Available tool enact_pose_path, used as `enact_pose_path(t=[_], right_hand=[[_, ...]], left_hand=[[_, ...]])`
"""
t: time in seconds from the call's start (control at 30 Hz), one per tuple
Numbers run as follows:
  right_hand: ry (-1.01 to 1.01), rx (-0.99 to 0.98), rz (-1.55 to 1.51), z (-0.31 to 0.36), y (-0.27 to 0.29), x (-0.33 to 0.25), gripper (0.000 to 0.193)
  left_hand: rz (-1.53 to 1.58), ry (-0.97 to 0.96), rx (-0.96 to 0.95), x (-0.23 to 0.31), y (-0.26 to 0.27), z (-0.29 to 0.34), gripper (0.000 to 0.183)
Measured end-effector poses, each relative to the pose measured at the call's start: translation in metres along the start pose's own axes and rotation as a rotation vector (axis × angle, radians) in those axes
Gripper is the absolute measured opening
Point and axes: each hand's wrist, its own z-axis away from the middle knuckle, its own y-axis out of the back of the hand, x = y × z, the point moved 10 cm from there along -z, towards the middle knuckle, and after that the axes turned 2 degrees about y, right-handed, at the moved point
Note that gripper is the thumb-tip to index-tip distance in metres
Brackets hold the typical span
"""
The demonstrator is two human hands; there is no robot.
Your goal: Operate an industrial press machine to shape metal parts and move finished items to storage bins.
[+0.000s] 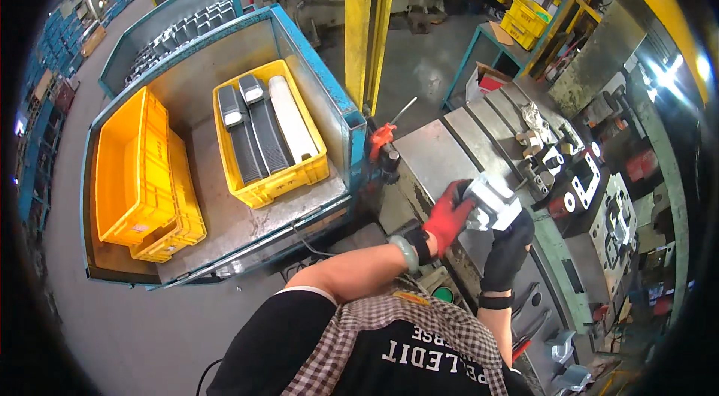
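Over the press bed I hold a shiny bent sheet-metal part [490, 200] with folded sides. My left hand [449, 215], in a red glove with dark fingers, is closed on its left side. In a dark glove, my right hand [515, 233] grips its right lower side; the part and the glove hide most of those fingers. Beyond the part lies the slotted metal press bed [427, 152]. Similar bent metal parts [560, 346] lie at the lower right, near red-handled pliers [522, 349].
On the left, a blue-framed cart [341, 107] carries a yellow crate [281, 188] of stacked metal parts and empty yellow crates [123, 171]. A screwdriver [404, 110] sticks up beside the bed. Die blocks [616, 224] stand on the right. A yellow post [361, 29] rises behind.
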Motion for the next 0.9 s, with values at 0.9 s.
enact_pose_path(t=[0.9], right_hand=[[0.153, -1.039, 0.195, 0.105, -0.321, 0.069, 0.041]], left_hand=[[0.151, -0.116, 0.28, 0.137, 0.257, 0.073, 0.028]])
